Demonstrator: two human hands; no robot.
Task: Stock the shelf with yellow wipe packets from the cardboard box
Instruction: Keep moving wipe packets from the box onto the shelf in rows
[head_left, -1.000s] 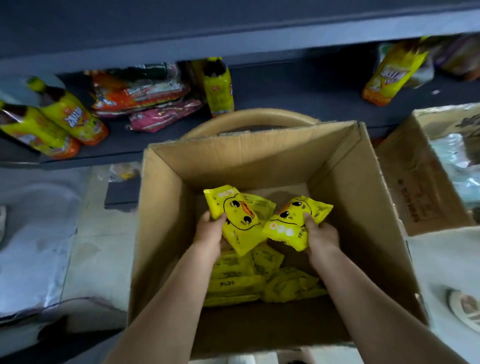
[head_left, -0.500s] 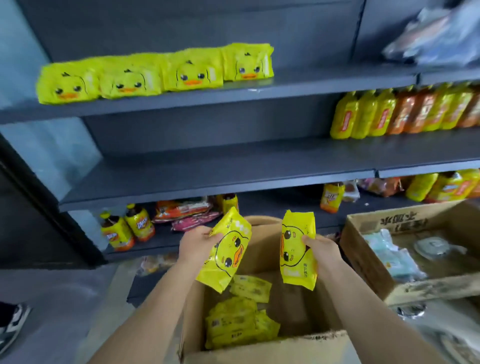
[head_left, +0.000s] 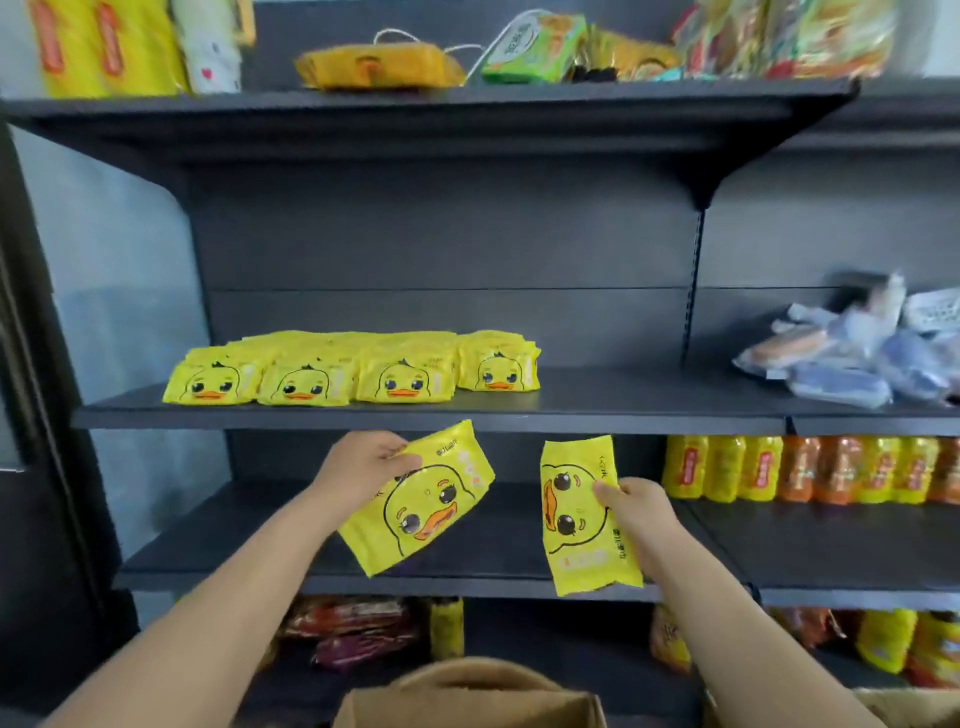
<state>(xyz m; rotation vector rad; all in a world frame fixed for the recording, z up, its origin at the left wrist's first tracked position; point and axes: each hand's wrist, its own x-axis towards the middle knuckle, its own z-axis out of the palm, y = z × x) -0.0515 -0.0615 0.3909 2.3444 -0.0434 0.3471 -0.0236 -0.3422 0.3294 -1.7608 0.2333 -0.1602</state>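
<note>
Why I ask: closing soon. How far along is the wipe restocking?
Done: a row of wipe packets lines the shelf. In hand: left hand grips one packet, right hand another packet. Left: placing both; the cardboard box interior is out of view.

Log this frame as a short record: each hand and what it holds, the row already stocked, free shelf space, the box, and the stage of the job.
left hand: grips tilted packet by its upper left corner
right hand: pinches second packet at its right edge, duck face turned sideways
row of packets: four duck faces side by side on the shelf, left part
free spot: bare shelf right of the row
cardboard box: bottom edge of view, below both hands
stage: both held packets in the air, not yet on the shelf
</note>
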